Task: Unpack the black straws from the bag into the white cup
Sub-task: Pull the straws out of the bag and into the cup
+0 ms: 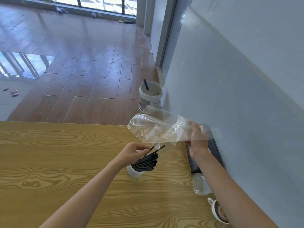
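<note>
Black straws [145,163] stand bunched in a white cup [134,172] on the wooden table [49,162], leaning right. The left hand [133,153] curls around their tops, hiding part of the cup's rim. Just above the cup, the right hand [198,139] grips a clear plastic bag [158,127]; its fingers blur behind the film. Right of the cup, the forearm partly covers a mug [217,211].

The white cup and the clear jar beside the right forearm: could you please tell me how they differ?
The white cup is opaque; the clear jar is see-through. The white cup is crammed with black straws; nothing shows inside the clear jar. The left hand is at the white cup's straws; no hand touches the clear jar, though the right forearm crosses in front of it. Both sit on the wooden table.
</note>
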